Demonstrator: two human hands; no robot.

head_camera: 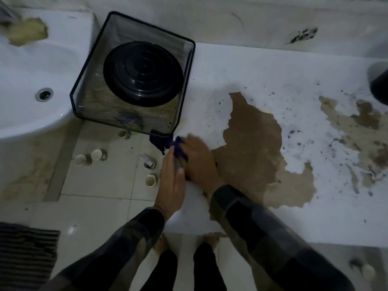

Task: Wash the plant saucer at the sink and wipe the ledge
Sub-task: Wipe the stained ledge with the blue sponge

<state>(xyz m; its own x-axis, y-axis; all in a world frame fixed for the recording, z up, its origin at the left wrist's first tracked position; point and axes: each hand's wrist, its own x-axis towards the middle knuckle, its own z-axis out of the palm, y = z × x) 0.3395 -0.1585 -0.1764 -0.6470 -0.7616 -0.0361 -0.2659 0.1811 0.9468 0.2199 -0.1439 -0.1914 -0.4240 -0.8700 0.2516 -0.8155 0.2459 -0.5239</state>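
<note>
**Wiping the ledge corner, saucer parked in the basket**

Nearest, at floor level: bare feet on pale tiles, with a striped mat (25, 253) off to the left.

Just above, at the front-left corner of the ledge (262, 68): left hand (171, 179) held edge-on against the rim, fingers straight and together, gripping nothing. Probably set there as a stop or to catch crumbs. Right hand (198, 162) touching it, knuckles up, fingers bent over a dark blue cloth (178, 149) and pressing it onto the surface. Blurred, so no finer reading of the fingers.

Past the hands: a large brown patch (252, 143) of peeled surface, then dark specks scattered further right. Plenty of ledge left to wipe, by the look of it. Down on the floor to the left, a few paper cups (96, 154).

Further back, at the ledge's left end beside the sink (25, 70): a black mesh basket (134, 114) holding the plant saucer (143, 73).

Handling, as a judgement:
- Looks like black plastic, so light and stiff, not fragile, possibly slick if wet.
- Best taken at the rim, fingers hooked under from the near side, where the basket leaves most room.
- Alternatively, pinch two opposite points of the rim and lift straight up.

Orientation:
- Lies upside down, with the ribbed base and its concentric rings facing up and the open side down.
- Round, so no long axis to speak of.
- Seems to sit roughly flat, though any tilt is hard to judge.

At the far right edge: a dark object (380, 85), cut off and not identifiable.
</note>
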